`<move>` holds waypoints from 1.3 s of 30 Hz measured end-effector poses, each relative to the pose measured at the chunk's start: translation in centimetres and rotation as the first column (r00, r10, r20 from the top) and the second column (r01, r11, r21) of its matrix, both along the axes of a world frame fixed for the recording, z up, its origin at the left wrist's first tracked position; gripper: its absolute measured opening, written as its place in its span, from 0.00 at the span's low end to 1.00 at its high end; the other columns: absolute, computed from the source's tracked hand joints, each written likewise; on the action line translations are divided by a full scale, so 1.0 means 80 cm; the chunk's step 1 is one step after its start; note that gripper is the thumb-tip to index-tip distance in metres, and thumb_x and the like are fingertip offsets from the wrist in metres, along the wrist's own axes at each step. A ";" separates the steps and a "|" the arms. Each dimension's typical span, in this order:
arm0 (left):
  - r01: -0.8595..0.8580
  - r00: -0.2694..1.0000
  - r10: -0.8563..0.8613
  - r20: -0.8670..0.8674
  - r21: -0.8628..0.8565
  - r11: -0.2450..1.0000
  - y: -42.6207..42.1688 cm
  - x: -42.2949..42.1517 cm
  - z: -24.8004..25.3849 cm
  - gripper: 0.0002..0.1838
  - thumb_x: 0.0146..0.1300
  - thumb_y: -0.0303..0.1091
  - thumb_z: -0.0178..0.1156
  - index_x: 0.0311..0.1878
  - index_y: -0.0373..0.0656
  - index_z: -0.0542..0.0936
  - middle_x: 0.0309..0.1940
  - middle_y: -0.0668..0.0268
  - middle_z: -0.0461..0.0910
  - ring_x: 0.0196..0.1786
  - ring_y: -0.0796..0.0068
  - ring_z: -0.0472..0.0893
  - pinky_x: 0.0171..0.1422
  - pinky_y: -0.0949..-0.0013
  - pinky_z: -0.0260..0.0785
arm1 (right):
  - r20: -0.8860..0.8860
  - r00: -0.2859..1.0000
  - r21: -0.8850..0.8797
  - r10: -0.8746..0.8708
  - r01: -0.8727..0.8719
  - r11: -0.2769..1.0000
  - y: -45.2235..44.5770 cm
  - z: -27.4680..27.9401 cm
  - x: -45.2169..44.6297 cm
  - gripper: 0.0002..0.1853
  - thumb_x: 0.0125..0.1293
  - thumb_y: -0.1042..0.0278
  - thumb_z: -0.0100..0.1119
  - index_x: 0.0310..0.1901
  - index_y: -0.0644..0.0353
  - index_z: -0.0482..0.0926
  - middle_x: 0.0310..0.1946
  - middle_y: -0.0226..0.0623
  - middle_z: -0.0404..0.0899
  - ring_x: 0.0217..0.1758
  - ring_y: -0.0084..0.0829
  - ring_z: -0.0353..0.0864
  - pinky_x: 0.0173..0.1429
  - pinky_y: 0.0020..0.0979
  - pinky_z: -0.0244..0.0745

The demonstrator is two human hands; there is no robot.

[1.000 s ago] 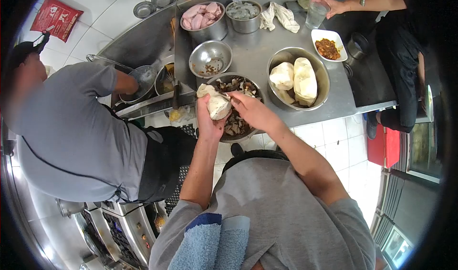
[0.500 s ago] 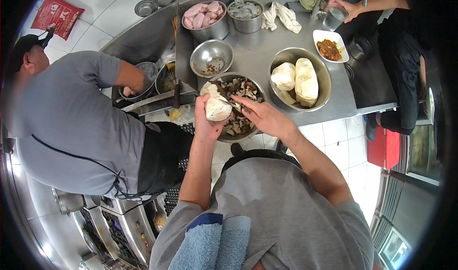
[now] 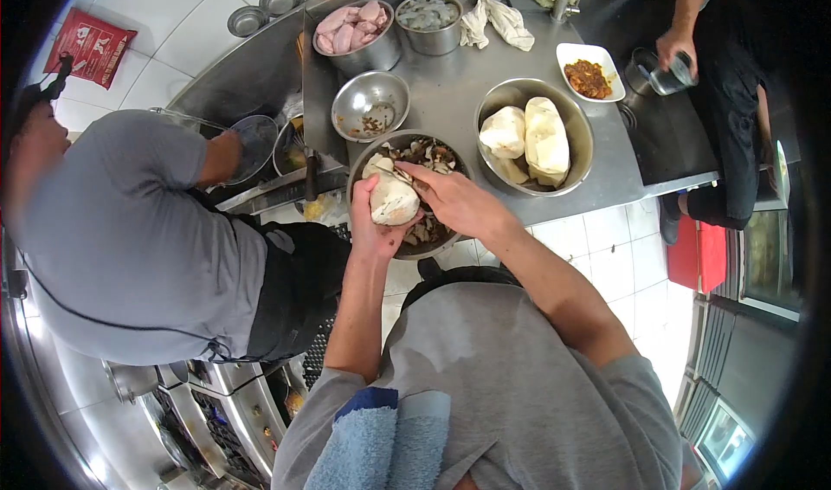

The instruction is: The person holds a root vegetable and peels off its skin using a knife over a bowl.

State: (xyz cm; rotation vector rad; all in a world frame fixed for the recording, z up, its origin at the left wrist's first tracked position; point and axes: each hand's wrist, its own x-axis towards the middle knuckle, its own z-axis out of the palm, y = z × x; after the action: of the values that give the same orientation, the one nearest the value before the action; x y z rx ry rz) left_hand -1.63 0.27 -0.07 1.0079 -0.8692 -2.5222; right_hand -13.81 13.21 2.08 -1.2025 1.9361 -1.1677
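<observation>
My left hand [image 3: 372, 228] is wrapped round a large, whitish peeled root [image 3: 395, 201] with rough cut faces. My right hand [image 3: 459, 203] presses against its right side, fingers closed on what appears to be a small knife, now mostly hidden behind the fingers. Both hands are over a metal bowl [image 3: 354, 171] of brown and white peelings [image 3: 440, 155]. On the counter to the right, another metal bowl [image 3: 588, 148] holds two big pale peeled roots [image 3: 547, 139] and smaller pieces.
A steel bowl [image 3: 401, 100] with scraps, a pot of raw chicken [image 3: 353, 29], a pot of greyish pieces [image 3: 430, 14], a cloth [image 3: 506, 22] and a white dish of brown food [image 3: 589, 80] stand on the counter. One co-worker [image 3: 156, 239] bends at left; another person's hand [image 3: 677, 48] holds a glass.
My right hand has moved up and left along the root, covering the knife. The other person's hand has carried the glass right and down, away from the tap. The camera view has shifted slightly.
</observation>
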 end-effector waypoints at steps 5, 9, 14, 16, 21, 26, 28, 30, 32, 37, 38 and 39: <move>-0.052 0.998 0.051 0.027 0.053 0.997 -0.003 0.003 0.007 0.22 0.64 0.55 0.55 0.53 0.53 0.80 0.46 0.69 0.85 0.47 0.66 0.85 0.48 0.52 0.80 | -0.023 0.999 0.017 0.022 -0.022 1.000 -0.013 0.003 -0.001 0.20 0.78 0.65 0.45 0.68 0.52 0.70 0.47 0.57 0.82 0.47 0.59 0.81 0.53 0.51 0.74; -0.034 0.998 0.039 -0.040 0.114 0.993 -0.008 0.007 0.010 0.22 0.66 0.54 0.54 0.54 0.52 0.80 0.46 0.68 0.85 0.47 0.65 0.85 0.46 0.52 0.82 | 0.114 0.992 -0.217 0.052 -0.026 0.976 -0.037 -0.038 -0.003 0.20 0.79 0.62 0.44 0.68 0.52 0.70 0.32 0.43 0.81 0.29 0.44 0.80 0.37 0.42 0.76; 0.021 0.979 0.007 -0.205 0.134 0.991 -0.010 0.010 -0.005 0.22 0.67 0.53 0.54 0.55 0.48 0.80 0.47 0.64 0.85 0.47 0.60 0.85 0.49 0.48 0.80 | 0.849 0.527 0.015 0.029 -0.078 0.997 -0.009 -0.008 -0.012 0.21 0.81 0.57 0.43 0.71 0.48 0.65 0.20 0.21 0.62 0.17 0.15 0.58 0.17 0.23 0.54; 0.025 0.976 0.006 -0.217 0.139 0.990 -0.010 0.008 -0.007 0.23 0.68 0.53 0.53 0.55 0.47 0.80 0.47 0.63 0.85 0.46 0.60 0.86 0.48 0.48 0.81 | 0.905 0.424 0.012 0.009 -0.046 0.999 -0.006 -0.011 -0.010 0.22 0.81 0.56 0.43 0.73 0.46 0.62 0.20 0.19 0.58 0.16 0.11 0.54 0.15 0.21 0.47; 0.047 0.976 -0.014 -0.217 0.149 0.988 -0.011 0.011 -0.001 0.23 0.68 0.53 0.53 0.56 0.47 0.80 0.46 0.62 0.85 0.46 0.59 0.86 0.47 0.47 0.83 | 0.497 0.867 -0.035 0.036 -0.022 0.999 -0.007 -0.013 -0.010 0.23 0.80 0.58 0.44 0.72 0.49 0.65 0.25 0.28 0.71 0.19 0.25 0.69 0.25 0.28 0.67; 0.013 0.981 0.002 -0.195 0.077 0.997 -0.006 0.009 0.004 0.23 0.68 0.53 0.53 0.55 0.47 0.80 0.46 0.63 0.86 0.46 0.60 0.87 0.46 0.48 0.84 | -0.055 0.997 -0.092 0.054 -0.059 0.994 0.001 -0.009 -0.003 0.22 0.77 0.63 0.46 0.71 0.49 0.68 0.42 0.56 0.84 0.42 0.59 0.84 0.52 0.52 0.78; 0.015 0.984 -0.006 -0.178 0.050 0.999 -0.003 0.009 0.008 0.23 0.68 0.53 0.53 0.55 0.47 0.80 0.46 0.64 0.86 0.45 0.61 0.87 0.46 0.48 0.84 | -0.071 0.997 0.004 0.040 -0.040 0.999 0.006 0.008 -0.004 0.22 0.77 0.64 0.45 0.71 0.48 0.68 0.42 0.59 0.83 0.43 0.61 0.82 0.51 0.54 0.77; -0.005 0.990 0.008 -0.140 0.027 1.000 -0.001 0.009 0.007 0.22 0.68 0.53 0.53 0.55 0.48 0.80 0.46 0.65 0.86 0.46 0.62 0.87 0.46 0.49 0.84 | -0.089 0.996 0.005 0.028 -0.028 1.000 0.004 0.006 -0.002 0.23 0.76 0.64 0.46 0.71 0.48 0.68 0.41 0.58 0.83 0.43 0.60 0.83 0.51 0.54 0.77; -0.011 0.993 0.012 -0.117 0.015 1.000 0.003 0.009 0.005 0.23 0.68 0.53 0.53 0.55 0.48 0.79 0.47 0.65 0.85 0.46 0.63 0.87 0.46 0.50 0.84 | -0.093 0.996 0.042 0.016 -0.012 0.999 0.002 0.007 0.000 0.23 0.76 0.66 0.46 0.71 0.47 0.68 0.43 0.58 0.83 0.45 0.60 0.82 0.53 0.53 0.77; -0.066 0.994 0.069 -0.082 0.039 0.997 0.014 0.008 0.004 0.24 0.67 0.54 0.53 0.57 0.48 0.78 0.49 0.65 0.85 0.47 0.64 0.86 0.47 0.52 0.83 | -0.063 0.998 0.090 -0.012 0.018 0.996 -0.018 -0.012 -0.001 0.24 0.74 0.70 0.45 0.71 0.47 0.68 0.50 0.57 0.81 0.51 0.60 0.80 0.59 0.52 0.74; -0.066 0.994 0.069 -0.088 0.040 0.997 0.012 0.010 0.002 0.24 0.67 0.54 0.53 0.57 0.48 0.78 0.48 0.65 0.85 0.47 0.64 0.86 0.47 0.52 0.83 | -0.083 0.996 -0.033 -0.037 0.034 0.999 -0.026 -0.034 0.001 0.24 0.75 0.69 0.45 0.70 0.48 0.69 0.47 0.56 0.82 0.47 0.57 0.82 0.54 0.49 0.76; -0.063 0.993 0.067 -0.096 0.043 0.997 0.010 0.012 -0.002 0.24 0.67 0.54 0.53 0.57 0.48 0.78 0.48 0.65 0.85 0.47 0.63 0.86 0.46 0.52 0.83 | -0.101 0.993 -0.154 -0.067 0.051 0.987 -0.035 -0.061 0.002 0.23 0.75 0.69 0.45 0.70 0.49 0.70 0.45 0.54 0.84 0.43 0.54 0.84 0.50 0.46 0.78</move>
State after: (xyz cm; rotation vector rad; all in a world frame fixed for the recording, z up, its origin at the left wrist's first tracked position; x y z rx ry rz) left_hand -0.70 1.05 -0.20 0.9017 -0.7492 -2.5192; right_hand -13.64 10.43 -2.83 -1.3177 2.0027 -1.3263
